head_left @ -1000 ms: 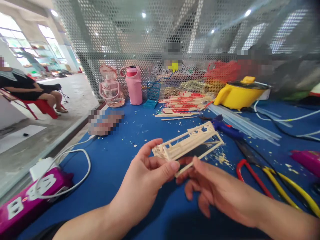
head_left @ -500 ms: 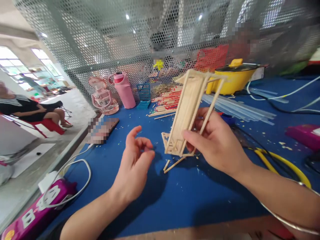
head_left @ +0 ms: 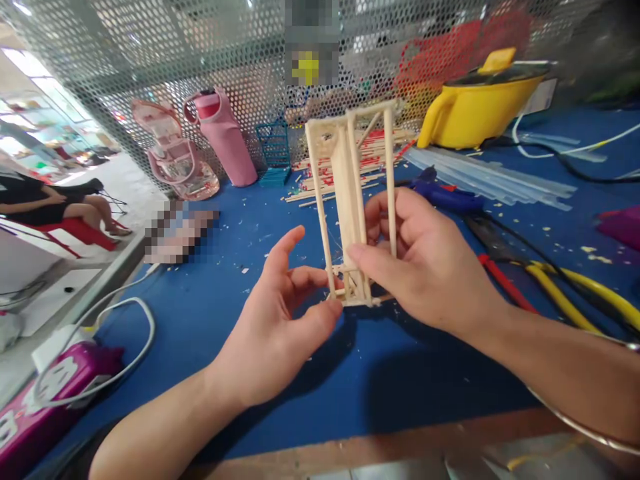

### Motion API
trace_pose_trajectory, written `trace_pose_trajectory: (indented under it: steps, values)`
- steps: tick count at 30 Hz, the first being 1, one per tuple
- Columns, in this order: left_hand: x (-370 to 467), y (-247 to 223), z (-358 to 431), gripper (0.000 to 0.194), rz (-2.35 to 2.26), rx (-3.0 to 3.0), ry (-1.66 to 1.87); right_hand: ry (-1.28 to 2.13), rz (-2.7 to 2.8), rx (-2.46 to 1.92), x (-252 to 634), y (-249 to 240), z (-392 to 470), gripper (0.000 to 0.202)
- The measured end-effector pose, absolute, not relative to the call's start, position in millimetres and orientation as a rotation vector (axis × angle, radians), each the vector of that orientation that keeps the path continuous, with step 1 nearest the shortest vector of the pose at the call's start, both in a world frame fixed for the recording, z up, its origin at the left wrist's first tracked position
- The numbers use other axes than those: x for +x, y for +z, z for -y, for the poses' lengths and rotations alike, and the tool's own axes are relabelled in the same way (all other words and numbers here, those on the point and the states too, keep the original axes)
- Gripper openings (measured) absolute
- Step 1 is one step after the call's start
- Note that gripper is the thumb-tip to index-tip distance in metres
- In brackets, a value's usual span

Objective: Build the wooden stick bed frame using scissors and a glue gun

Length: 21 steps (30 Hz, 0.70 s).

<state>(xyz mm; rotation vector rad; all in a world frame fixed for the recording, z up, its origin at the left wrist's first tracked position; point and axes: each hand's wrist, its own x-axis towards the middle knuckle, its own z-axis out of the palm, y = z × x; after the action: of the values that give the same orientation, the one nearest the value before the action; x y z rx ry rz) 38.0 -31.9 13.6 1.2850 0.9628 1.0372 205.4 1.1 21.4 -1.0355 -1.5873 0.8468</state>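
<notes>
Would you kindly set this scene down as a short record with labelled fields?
Right hand: grips the wooden frame, thumb in front
Left hand: at the frame's lower end, thumb and fingers apart; contact unclear
Frame pose: roughly upright
Surface: blue tabletop
Behind frame: pile of thin sticks, some red
Back left: pink bottle
Back right: yellow pot, translucent rods nearer

stick frame (head_left: pixel 346 193): pale bare wood, long and open-sided, flat strip (head_left: pixel 348 220) down the middle
brace (head_left: pixel 369 131): skinny diagonal stick at its 1 o'clock
pose: held near upright, top end pointing roughly 12 o'clock
</notes>
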Motion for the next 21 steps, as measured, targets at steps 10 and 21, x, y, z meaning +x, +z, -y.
trace_pose_trajectory:
  steps: [10, 21]
  values:
    - [43.6, 14.5, 29.9, 0.078, -1.069, 1.304, 1.112, 0.800, 1.610, -1.027, 201.4, 23.5, 0.7, 0.023]
    - [43.4, 17.1, 30.8, 0.081, -1.203, 1.401, 1.080, 0.805, 1.631, -1.042, 201.5, 21.2, 0.9, 0.023]
